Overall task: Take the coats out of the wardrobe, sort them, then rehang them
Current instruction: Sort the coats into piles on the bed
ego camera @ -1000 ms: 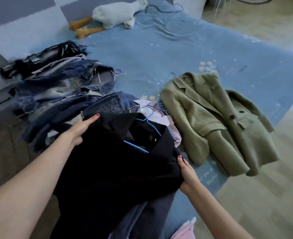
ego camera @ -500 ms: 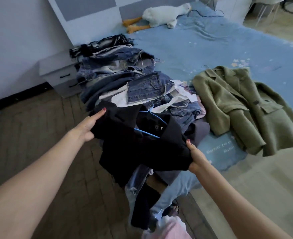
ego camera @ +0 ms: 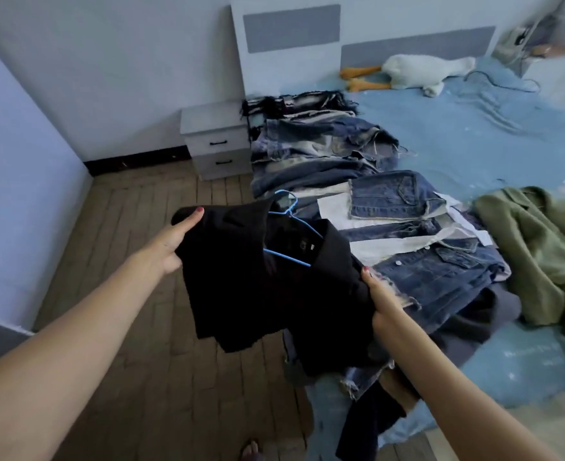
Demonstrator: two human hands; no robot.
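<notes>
A black coat (ego camera: 261, 287) on a blue hanger (ego camera: 291, 224) hangs in the air over the wooden floor, beside the bed. My left hand (ego camera: 171, 244) grips its left shoulder, thumb on top. My right hand (ego camera: 379, 297) grips its right shoulder edge. Behind it, a row of denim jackets (ego camera: 394, 201) and other garments lies along the bed's left side. An olive green coat (ego camera: 537, 251) lies spread on the blue bed sheet (ego camera: 474, 128) at the right.
A grey two-drawer nightstand (ego camera: 216, 141) stands against the wall left of the bed. A white plush goose (ego camera: 417, 73) lies near the headboard. Wooden floor (ego camera: 141, 377) spreads below the coat. A bare foot (ego camera: 249, 450) shows at the bottom edge.
Both hands have lifted the black coat off the pile on the bed and carried it left, over the floor. The view has swung left, bringing the nightstand and wall into sight.
</notes>
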